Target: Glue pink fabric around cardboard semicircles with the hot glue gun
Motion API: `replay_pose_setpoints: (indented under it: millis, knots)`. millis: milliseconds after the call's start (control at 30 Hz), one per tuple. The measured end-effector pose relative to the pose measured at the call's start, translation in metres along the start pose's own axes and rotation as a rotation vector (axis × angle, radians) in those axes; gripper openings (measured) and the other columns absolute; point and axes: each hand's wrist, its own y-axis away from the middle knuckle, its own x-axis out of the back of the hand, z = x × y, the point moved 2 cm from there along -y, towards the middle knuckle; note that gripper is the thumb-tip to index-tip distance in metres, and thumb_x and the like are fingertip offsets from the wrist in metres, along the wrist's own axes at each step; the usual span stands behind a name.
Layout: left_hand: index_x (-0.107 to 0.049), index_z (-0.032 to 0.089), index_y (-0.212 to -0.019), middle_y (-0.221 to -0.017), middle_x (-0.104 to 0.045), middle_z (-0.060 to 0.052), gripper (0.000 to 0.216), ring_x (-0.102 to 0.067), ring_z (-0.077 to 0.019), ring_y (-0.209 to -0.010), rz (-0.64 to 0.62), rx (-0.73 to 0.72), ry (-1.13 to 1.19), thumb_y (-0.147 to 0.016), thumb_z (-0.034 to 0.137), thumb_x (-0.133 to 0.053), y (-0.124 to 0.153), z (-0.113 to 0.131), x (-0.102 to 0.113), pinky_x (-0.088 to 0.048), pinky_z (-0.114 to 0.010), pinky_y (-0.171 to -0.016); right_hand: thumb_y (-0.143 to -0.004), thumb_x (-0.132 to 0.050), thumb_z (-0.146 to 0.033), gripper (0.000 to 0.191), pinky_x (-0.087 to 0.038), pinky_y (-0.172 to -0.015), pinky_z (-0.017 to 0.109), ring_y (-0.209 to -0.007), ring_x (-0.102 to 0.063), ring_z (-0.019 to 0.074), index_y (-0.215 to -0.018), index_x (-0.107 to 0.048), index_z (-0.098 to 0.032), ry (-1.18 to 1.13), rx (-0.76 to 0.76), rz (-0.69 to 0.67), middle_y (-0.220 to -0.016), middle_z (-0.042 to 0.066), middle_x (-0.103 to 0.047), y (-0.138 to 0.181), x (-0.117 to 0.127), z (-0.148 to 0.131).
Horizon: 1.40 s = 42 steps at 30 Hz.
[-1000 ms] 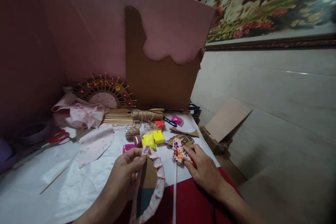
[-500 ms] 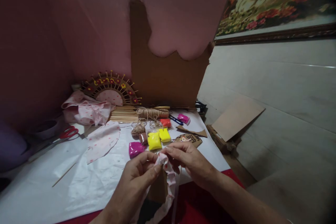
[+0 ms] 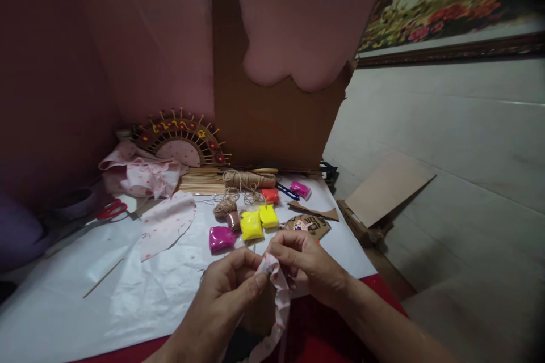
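My left hand (image 3: 232,289) pinches a narrow, crinkled strip of pale pink spotted fabric (image 3: 281,309) between thumb and fingers. Close beside it, my right hand (image 3: 310,264) has its fingertips closed on the strip's upper end. From there the strip curves down toward the bottom of the view, at the table's front edge. A brown cardboard piece (image 3: 261,312) shows behind the strip; whether the two are joined I cannot tell. Just beyond my hands lie a magenta clay packet (image 3: 221,239) and two yellow packets (image 3: 252,226).
At the back stands a half-round fan of sticks (image 3: 179,133) beside crumpled spotted fabric (image 3: 142,173). Twine (image 3: 249,180), thin sticks (image 3: 200,180) and a blue cutter (image 3: 288,191) lie there. Red-handled scissors (image 3: 111,210), a cut fabric piece (image 3: 168,224) and a single stick (image 3: 102,279) are at left.
Both hands have shifted slightly right and down in the view, still pinching the fabric strip. The camera view has tilted a little. Nothing on the table has visibly moved.
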Motion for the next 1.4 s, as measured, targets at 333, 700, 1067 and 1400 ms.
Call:
replay_pose_setpoints:
  millis: [333,700,1067,1400]
  knots:
    - [-0.066,0.017,-0.08,-0.068,-0.065,-0.003,0.022,-0.055,-0.0132,-0.058,-0.035,-0.006,-0.055,-0.075,0.038,-0.069,0.001,-0.004,0.0,-0.041,-0.021,-0.052,-0.075,-0.072,-0.04,0.029,-0.035,-0.047,0.02,-0.049,-0.047,0.0079,-0.068,-0.06,-0.015,0.099,0.129,-0.018,-0.059,-0.003,-0.058,0.002,-0.001,-0.003]
    - [-0.062,0.016,-0.083,-0.067,-0.063,-0.001,0.026,-0.052,-0.0106,-0.054,-0.086,0.001,-0.095,-0.079,0.042,-0.063,0.004,-0.007,0.001,-0.039,-0.022,-0.05,-0.071,-0.076,-0.034,0.026,-0.039,-0.043,0.02,-0.046,-0.053,0.0082,-0.064,-0.06,-0.015,0.118,0.154,-0.05,-0.058,-0.001,-0.063,0.001,-0.002,-0.006]
    - [-0.064,0.016,-0.079,-0.068,-0.065,-0.001,0.019,-0.053,-0.0126,-0.061,-0.022,-0.054,-0.144,-0.078,0.036,-0.065,0.001,-0.006,0.004,-0.039,-0.024,-0.057,-0.081,-0.067,-0.031,0.02,-0.038,-0.047,0.022,-0.048,-0.047,0.0076,-0.071,-0.058,-0.017,0.384,0.284,0.014,-0.059,-0.004,-0.055,0.004,-0.004,-0.003]
    - [-0.061,0.016,-0.074,-0.06,-0.058,0.001,0.022,-0.047,-0.011,-0.055,0.043,-0.018,-0.13,-0.072,0.036,-0.069,-0.002,-0.006,0.005,-0.034,-0.023,-0.052,-0.091,-0.048,-0.024,0.019,-0.037,-0.06,0.027,-0.063,-0.048,0.0133,-0.075,-0.056,-0.016,0.929,0.595,0.113,-0.069,0.001,-0.053,0.013,-0.01,-0.004]
